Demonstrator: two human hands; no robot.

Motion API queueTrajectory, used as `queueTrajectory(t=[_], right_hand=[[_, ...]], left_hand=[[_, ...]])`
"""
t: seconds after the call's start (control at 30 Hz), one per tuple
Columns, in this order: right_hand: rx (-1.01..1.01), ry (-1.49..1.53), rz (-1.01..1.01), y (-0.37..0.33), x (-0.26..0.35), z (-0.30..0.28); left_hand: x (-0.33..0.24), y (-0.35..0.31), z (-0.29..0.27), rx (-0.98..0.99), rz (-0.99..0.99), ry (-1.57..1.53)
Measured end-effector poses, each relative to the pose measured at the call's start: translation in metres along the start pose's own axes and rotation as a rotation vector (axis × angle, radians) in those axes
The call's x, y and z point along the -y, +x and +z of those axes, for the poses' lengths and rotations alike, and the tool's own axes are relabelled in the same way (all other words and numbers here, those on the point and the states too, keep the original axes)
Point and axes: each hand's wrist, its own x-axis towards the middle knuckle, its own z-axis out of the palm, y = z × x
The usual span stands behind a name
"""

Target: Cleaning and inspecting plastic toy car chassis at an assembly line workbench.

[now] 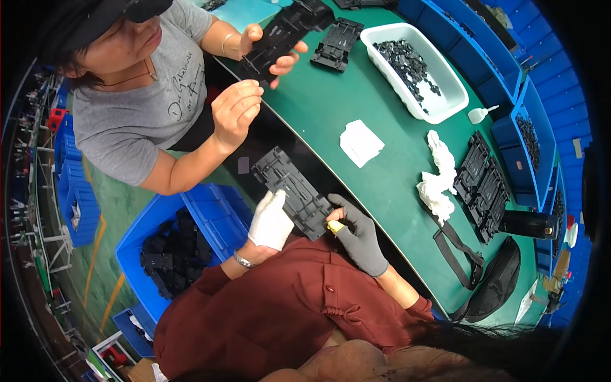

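A person in a dark red garment held a black, rectangular molded-plastic panel point(293, 194) over the lap, just off the near edge of a green table point(382, 197). The panel lay between the two hands, its long side slanting from upper left to lower right. The left hand point(272, 223), in a white glove, gripped its near left side, with fingertips against the plastic. The right hand point(359, 239), in a gray glove with a yellow covering on the thumb point(335, 226), closed on the lower right end, thumb and fingers set narrowly about the corner.

Across the corner, a co-worker in a gray T-shirt point(137, 121) held up another black plastic panel point(283, 41). On the table stood a white plastic tub point(453, 113) of small black pieces, near a white, flat, square-like sheet point(361, 143). Farther right, a crumpled white cloth point(438, 178) lay beside two dark molded panels point(482, 184), with a black pouch point(493, 280) below them. A blue plastic bin point(216, 223) of black parts stood to the person's left.
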Motion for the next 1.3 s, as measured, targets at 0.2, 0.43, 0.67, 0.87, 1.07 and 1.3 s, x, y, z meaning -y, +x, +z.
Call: queueTrajectory(t=[0.2, 0.43, 0.67, 0.87, 1.07, 1.3], right_hand=[[0.034, 0.067, 0.135, -0.002, -0.009, -0.001], [0.009, 0.043, 0.177, -0.008, 0.001, 0.003], [-0.173, -0.175, -0.077, -0.019, 0.037, -0.003], [-0.212, -0.162, -0.158, -0.022, 0.074, -0.034], [-0.223, -0.093, -0.076, -0.021, 0.057, -0.019], [0.079, -0.087, 0.018, -0.016, 0.036, 0.014]], left_hand=[[0.001, -0.009, 0.029, -0.072, 0.070, 0.170], [-0.001, -0.016, 0.035, -0.061, 0.137, 0.197], [-0.033, -0.021, 0.019, 0.391, 0.853, 1.750], [-0.043, -0.038, 0.044, 0.623, -0.012, 0.063], [-0.022, -0.031, 0.069, 0.369, 0.211, 0.267], [-0.019, 0.014, 0.064, 0.487, 0.204, -0.054]])
